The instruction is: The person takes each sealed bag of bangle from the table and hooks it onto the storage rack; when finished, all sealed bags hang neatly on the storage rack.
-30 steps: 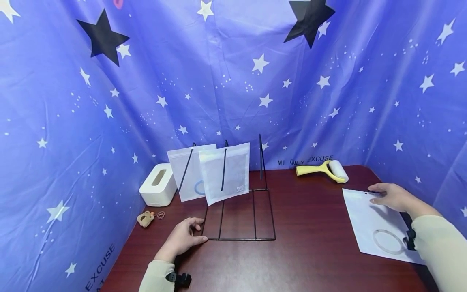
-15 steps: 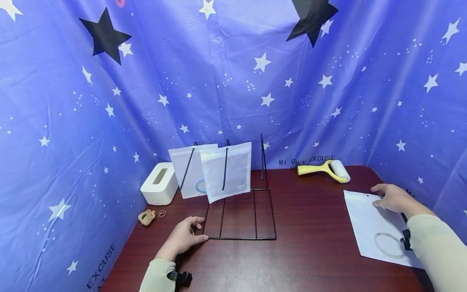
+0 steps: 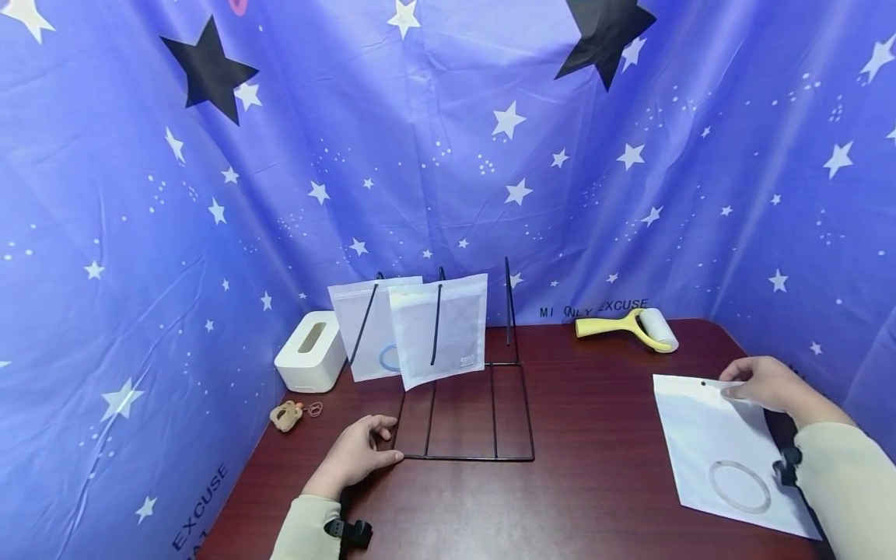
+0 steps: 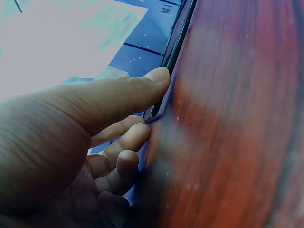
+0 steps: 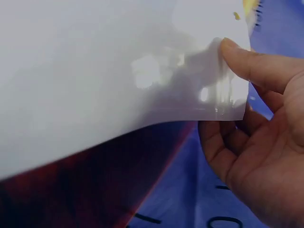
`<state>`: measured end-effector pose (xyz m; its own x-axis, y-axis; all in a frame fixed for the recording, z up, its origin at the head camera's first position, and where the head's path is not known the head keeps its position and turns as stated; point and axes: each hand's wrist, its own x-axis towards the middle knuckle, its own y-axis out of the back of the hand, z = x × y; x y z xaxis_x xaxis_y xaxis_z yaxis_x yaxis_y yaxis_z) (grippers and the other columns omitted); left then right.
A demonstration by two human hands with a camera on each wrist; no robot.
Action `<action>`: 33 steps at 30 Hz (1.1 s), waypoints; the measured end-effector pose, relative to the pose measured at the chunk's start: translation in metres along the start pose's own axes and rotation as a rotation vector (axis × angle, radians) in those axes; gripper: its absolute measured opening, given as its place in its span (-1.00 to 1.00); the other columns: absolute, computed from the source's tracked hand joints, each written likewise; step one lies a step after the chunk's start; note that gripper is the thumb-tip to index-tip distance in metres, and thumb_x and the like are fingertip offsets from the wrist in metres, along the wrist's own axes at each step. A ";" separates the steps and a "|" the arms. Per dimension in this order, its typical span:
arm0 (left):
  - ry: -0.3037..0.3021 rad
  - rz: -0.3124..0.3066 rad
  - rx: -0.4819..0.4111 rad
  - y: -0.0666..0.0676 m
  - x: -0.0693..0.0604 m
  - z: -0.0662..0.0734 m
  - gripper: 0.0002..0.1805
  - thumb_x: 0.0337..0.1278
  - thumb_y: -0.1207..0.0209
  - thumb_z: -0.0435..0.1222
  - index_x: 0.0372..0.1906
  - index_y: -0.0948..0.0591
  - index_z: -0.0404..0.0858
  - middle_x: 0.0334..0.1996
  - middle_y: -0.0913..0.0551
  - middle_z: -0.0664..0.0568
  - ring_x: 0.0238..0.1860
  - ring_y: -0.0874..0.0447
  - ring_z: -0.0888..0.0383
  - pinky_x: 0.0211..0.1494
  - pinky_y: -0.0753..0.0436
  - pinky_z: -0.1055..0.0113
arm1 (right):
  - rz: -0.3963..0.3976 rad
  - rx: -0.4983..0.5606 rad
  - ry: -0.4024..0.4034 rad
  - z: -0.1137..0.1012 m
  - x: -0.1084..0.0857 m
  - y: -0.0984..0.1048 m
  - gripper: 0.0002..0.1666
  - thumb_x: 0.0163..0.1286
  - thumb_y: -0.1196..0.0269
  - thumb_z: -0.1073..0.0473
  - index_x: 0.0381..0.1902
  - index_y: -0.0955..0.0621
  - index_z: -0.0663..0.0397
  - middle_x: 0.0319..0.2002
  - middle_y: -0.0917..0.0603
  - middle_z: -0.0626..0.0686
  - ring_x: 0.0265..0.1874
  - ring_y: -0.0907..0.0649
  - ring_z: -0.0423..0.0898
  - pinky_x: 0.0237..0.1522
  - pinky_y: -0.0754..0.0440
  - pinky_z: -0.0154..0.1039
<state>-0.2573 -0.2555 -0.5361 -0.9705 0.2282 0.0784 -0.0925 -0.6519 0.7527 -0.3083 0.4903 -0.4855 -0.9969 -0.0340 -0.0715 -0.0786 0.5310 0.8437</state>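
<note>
A black wire rack [image 3: 462, 458] with upright hooks stands mid-table. My left hand [image 3: 355, 459] pinches its front left corner; in the left wrist view the thumb [image 4: 152, 78] presses the wire, with the fingers curled beside the corner. Two white zip pouches, a front one [image 3: 437, 330] and a rear one [image 3: 360, 334], hang on the left and middle hooks. At the right, my right hand [image 3: 763, 385] grips the top corner of another white pouch [image 3: 707, 435] showing a ring outline. The right wrist view has the thumb on top of this pouch [image 5: 118, 85] and fingers beneath.
At the left back stands a white tissue box [image 3: 311, 354], with a small tan trinket [image 3: 285, 416] in front of it. A yellow-handled roller [image 3: 609, 327] lies at the back right. Starry blue curtains [image 3: 448, 155] enclose the table [image 3: 595, 482].
My right hand has taken hold of the right pouch's corner and raised that edge slightly, turning the pouch a little. The left hand stays at the rack corner. The head view has shifted slightly.
</note>
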 end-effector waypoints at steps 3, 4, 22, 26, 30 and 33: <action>0.001 0.004 0.001 0.002 0.000 0.002 -0.39 -0.04 -0.62 -0.13 0.17 -0.70 -0.16 -0.23 -0.61 0.21 -0.38 -0.50 0.21 -0.27 -0.50 0.30 | 0.021 0.014 0.032 -0.008 -0.007 0.006 -0.84 0.34 -0.43 0.23 -0.22 -0.71 0.22 -0.31 -0.65 0.07 -0.32 -0.53 -0.01 -0.33 -0.52 -0.11; 0.000 0.006 0.001 0.002 0.000 0.002 -0.39 -0.04 -0.62 -0.14 0.17 -0.70 -0.16 -0.23 -0.61 0.21 -0.38 -0.50 0.21 -0.27 -0.50 0.30 | 0.029 0.019 0.042 -0.011 -0.009 0.007 -0.84 0.35 -0.42 0.22 -0.20 -0.71 0.22 -0.29 -0.66 0.07 -0.32 -0.53 -0.03 -0.33 -0.52 -0.13; 0.015 -0.007 -0.007 0.001 0.000 0.000 -0.38 -0.04 -0.63 -0.12 0.17 -0.70 -0.15 -0.23 -0.63 0.19 -0.37 -0.51 0.19 -0.27 -0.50 0.29 | 0.135 0.090 0.020 -0.061 -0.048 0.019 -0.44 0.54 -0.28 -0.19 0.05 -0.72 0.23 0.23 -0.51 0.53 0.02 -0.49 0.26 -0.22 -0.46 -0.04; 0.015 -0.006 -0.015 0.000 -0.001 0.000 -0.39 -0.04 -0.63 -0.14 0.17 -0.70 -0.15 -0.23 -0.63 0.19 -0.37 -0.50 0.18 -0.28 -0.50 0.29 | 0.192 0.051 0.062 -0.071 -0.051 0.019 -0.57 0.55 -0.30 -0.09 0.00 -0.75 0.19 0.03 -0.67 0.40 -0.20 -0.55 0.07 -0.34 -0.47 -0.16; 0.008 0.000 -0.017 0.000 0.000 -0.001 -0.38 -0.04 -0.63 -0.13 0.18 -0.70 -0.15 -0.22 -0.62 0.20 -0.36 -0.50 0.19 -0.27 -0.50 0.29 | 0.253 -0.020 0.104 -0.077 -0.055 0.021 -0.73 0.48 -0.37 0.04 -0.13 -0.79 0.16 -0.20 -0.76 0.24 -0.37 -0.56 -0.08 -0.43 -0.49 -0.20; 0.008 0.003 -0.014 0.001 -0.001 -0.003 -0.38 -0.05 -0.63 -0.12 0.17 -0.70 -0.14 -0.23 -0.62 0.21 -0.37 -0.50 0.20 -0.27 -0.50 0.30 | 0.271 -0.052 0.118 -0.083 -0.058 0.022 -0.79 0.45 -0.40 0.09 -0.19 -0.80 0.13 -0.27 -0.77 0.21 -0.39 -0.58 -0.06 -0.44 -0.51 -0.16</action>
<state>-0.2570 -0.2584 -0.5368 -0.9724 0.2206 0.0758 -0.0924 -0.6627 0.7431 -0.2527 0.4342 -0.4185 -0.9755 0.0039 0.2200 0.1936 0.4903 0.8498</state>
